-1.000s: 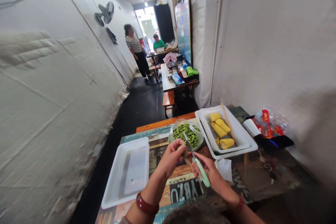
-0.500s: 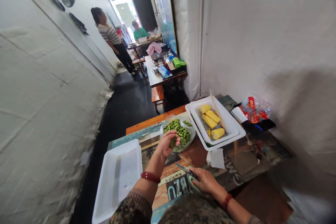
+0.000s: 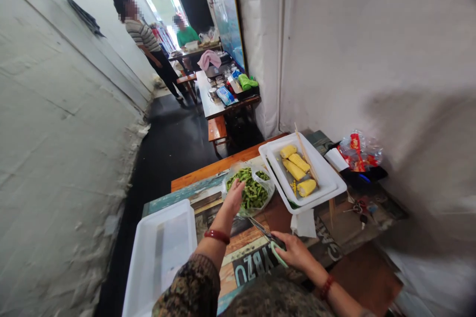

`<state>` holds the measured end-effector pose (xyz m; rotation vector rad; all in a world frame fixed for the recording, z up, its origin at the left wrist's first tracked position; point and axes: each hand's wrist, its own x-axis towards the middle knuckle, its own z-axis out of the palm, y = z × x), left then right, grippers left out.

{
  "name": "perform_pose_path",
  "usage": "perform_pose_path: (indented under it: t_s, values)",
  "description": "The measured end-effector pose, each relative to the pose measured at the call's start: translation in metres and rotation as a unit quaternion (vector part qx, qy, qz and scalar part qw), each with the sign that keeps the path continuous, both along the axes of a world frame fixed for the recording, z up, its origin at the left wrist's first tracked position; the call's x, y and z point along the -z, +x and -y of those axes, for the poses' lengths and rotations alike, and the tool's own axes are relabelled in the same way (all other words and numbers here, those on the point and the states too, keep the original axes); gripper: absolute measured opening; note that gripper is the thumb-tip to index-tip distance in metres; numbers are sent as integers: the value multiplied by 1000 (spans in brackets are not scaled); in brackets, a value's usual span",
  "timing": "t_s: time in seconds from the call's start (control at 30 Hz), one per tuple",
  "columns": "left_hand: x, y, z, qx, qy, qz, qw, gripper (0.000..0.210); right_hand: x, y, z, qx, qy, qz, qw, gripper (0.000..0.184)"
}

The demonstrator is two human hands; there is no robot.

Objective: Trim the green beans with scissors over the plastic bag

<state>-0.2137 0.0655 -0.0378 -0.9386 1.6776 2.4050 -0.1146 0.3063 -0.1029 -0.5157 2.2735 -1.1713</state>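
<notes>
White walls [image 3: 372, 34] flank a dark floor [image 3: 174, 143] (narrow corridor), with wooden tables [image 3: 219, 106] and a bench [image 3: 215, 129] beyond.

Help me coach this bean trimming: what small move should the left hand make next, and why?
Probably close the left hand on one pod from the bag of green beans and draw it back toward the scissors. The fingers rest on the pile, and the right hand holds the scissors low by the table edge.

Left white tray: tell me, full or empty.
Empty: the left tray shows only its bare white bottom; the beans sit in their bag.
</notes>
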Motion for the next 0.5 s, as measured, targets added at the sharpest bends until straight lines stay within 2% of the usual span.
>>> perform_pose_path:
  t_s: [0.13, 0.23, 0.3, 0.43, 0.5]
  values:
    - [-10, 29, 16, -21, 19, 9, 1000, 34, 0, -2, 6, -38, 18, -11, 999, 53]
    - [-25, 66, 29, -11, 58, 2, 998, 30, 0, -8, 17, -74, 38, -28, 996, 50]
    - [-31, 95, 34, -29, 81, 15, 996, 25, 0, -15, 27, -101, 50, -43, 993, 48]
    - [-32, 151, 28, -116, 100, 58, 987, 14, 2, -21, 50, -155, 50, -59, 985, 51]
    - [-29, 173, 19, -134, 115, 68, 982, 14, 6, -15, 62, -180, 40, -51, 982, 54]
